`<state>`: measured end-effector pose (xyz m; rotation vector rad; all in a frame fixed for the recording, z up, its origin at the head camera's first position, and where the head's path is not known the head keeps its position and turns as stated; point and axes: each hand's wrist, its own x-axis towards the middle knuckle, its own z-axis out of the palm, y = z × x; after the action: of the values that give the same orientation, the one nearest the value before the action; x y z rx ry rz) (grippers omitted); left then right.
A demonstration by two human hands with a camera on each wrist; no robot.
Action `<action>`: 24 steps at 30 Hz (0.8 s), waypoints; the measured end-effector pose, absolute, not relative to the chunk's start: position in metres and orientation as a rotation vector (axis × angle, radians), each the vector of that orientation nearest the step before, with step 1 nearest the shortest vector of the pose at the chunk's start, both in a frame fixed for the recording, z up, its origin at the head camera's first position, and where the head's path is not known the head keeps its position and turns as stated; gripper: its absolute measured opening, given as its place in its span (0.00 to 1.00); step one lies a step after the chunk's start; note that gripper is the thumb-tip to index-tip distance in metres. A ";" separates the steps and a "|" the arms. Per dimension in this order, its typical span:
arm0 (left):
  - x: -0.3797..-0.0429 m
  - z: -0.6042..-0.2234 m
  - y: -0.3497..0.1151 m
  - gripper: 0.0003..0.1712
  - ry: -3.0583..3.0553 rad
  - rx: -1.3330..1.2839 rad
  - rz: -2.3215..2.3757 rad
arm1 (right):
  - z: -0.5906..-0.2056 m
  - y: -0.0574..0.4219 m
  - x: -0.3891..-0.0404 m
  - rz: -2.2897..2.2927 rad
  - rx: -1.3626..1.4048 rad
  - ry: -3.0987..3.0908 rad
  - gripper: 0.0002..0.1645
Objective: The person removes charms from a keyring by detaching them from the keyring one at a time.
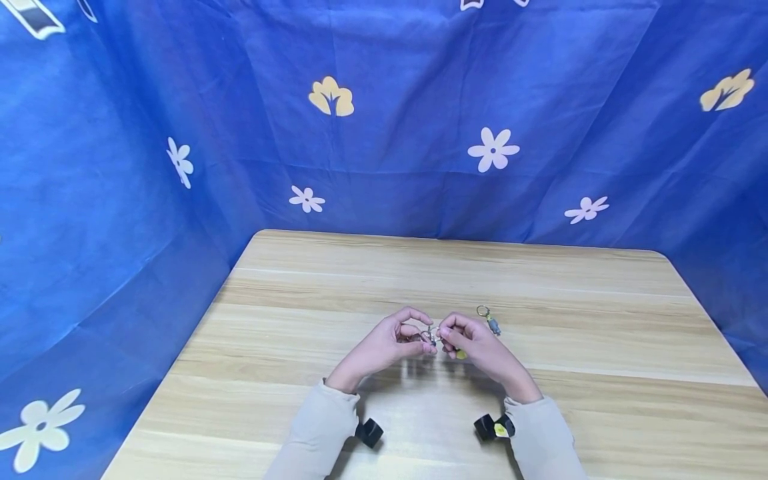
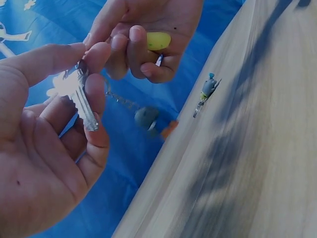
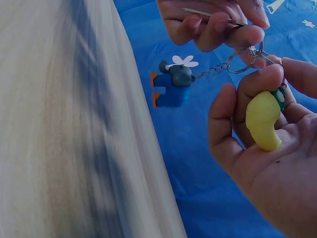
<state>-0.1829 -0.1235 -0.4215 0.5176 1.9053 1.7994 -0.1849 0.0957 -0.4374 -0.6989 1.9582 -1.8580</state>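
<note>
My left hand [image 1: 387, 343] pinches a silver key [image 2: 81, 96] near its head, with the blade pointing down across the fingers. My right hand [image 1: 483, 350] meets it fingertip to fingertip, pinching a metal split ring [image 3: 265, 57] between thumb and index finger. Against the right fingers and palm lies a yellow, curved charm [image 3: 263, 119] with a green top. From a second ring [image 3: 241, 68] between the hands, a short chain carries a small grey-and-blue figure charm [image 3: 179, 82] with orange feet. Fingers partly hide where the key and the rings meet.
Another keychain [image 1: 493, 325], a small grey-blue figure with its own ring, lies on the wooden table [image 1: 600, 320] just beyond the right hand. Blue flower-print cloth [image 1: 390, 153] hangs behind and at the sides of the table. Both wrists wear black cameras [image 1: 369, 433].
</note>
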 end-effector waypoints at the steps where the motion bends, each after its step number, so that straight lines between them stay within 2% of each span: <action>1: -0.183 -0.422 -0.124 0.25 1.896 0.528 1.802 | -0.437 0.096 -0.185 -1.861 -0.703 1.959 0.15; 13: -0.182 -0.422 -0.124 0.20 1.947 0.576 1.721 | -0.432 0.097 -0.184 -1.899 -0.700 1.961 0.13; 24: -0.182 -0.421 -0.125 0.20 1.892 0.584 1.760 | -0.431 0.099 -0.184 -1.893 -0.697 1.980 0.13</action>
<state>-0.1817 -0.1245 -0.4214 0.5838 1.8919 1.7603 -0.1836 0.0986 -0.4306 -0.6971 1.9798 -1.8935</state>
